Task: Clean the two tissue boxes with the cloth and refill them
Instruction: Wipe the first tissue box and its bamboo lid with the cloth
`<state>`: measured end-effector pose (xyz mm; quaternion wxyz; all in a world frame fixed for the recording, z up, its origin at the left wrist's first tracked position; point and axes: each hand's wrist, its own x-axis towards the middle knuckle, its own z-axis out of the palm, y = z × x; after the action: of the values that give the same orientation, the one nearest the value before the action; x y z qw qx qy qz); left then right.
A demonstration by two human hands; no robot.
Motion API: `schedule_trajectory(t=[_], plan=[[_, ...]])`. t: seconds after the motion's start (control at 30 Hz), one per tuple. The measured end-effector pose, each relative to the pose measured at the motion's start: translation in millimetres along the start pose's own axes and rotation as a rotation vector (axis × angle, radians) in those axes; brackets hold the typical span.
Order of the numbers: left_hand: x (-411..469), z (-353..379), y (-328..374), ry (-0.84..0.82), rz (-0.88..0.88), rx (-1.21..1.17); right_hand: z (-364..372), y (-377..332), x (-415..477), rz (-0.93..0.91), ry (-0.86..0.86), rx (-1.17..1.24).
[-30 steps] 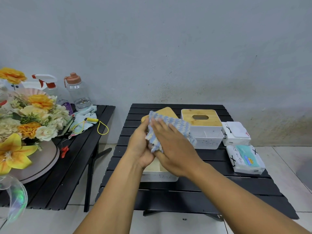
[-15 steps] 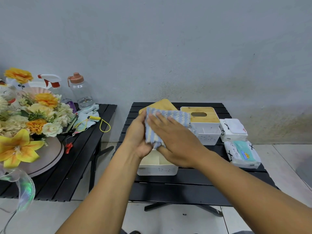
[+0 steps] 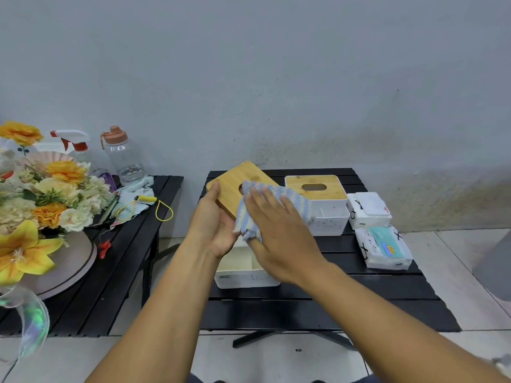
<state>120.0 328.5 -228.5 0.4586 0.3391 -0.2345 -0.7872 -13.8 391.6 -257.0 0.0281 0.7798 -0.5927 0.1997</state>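
A person is wiping a tissue box's bamboo lid [image 3: 231, 180] above a black slatted table [image 3: 359, 299]. The left hand [image 3: 218, 225] is gripping the lid from beneath, thumb over its edge, holding it tilted clear of the table so its top face meets the cloth [image 3: 279, 199]. The right hand [image 3: 279, 239] is lying flat with straight fingers, pressing the blue-and-cream cloth onto the lid. The lid's white box [image 3: 244, 275] is sitting open beneath the hands, toward the table's left edge, probably awaiting cleaning and refilling. The second box [image 3: 318, 200], with its lid on, is sitting at the back edge. A white tissue pack [image 3: 369, 210] and a printed tissue pack [image 3: 384, 248] are lying along the right edge.
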Motion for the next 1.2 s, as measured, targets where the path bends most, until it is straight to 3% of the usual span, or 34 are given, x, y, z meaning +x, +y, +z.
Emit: schedule_trajectory(t=[0.1, 0.17, 0.4, 0.5, 0.6, 0.73, 0.87, 1.03, 1.2], plan=[[3, -7, 4, 0.061, 0.017, -0.065, 15, 3, -20, -0.129, 0.072, -0.025], [4, -9, 1, 0.08, 0.057, -0.095, 20, 6, -24, -0.112, 0.112, 0.009], [1, -11, -14, 0.064, 0.084, -0.004, -10, 12, 6, 0.492, 0.179, 0.676], [0, -17, -12, 0.036, 0.06, 0.129, -26, 25, 14, 0.618, 0.129, 0.938], [-2, -17, -11, 0.0, 0.047, 0.272, -35, 26, 19, 0.589, 0.052, 0.903], [-3, -10, -10, -0.089, 0.041, 0.427, -39, 28, 33, 0.521, 0.103, 0.811], [-2, 0, -3, -0.154, 0.028, 0.56, -24, 35, 38, 0.434, 0.154, 0.482], [-6, -11, -1, -0.19, 0.195, 0.944, -22, 45, 39, 0.585, 0.465, 0.58], [0, -23, 9, -0.263, 0.33, 1.157, -20, 47, 36, 0.592, 0.386, 0.49]])
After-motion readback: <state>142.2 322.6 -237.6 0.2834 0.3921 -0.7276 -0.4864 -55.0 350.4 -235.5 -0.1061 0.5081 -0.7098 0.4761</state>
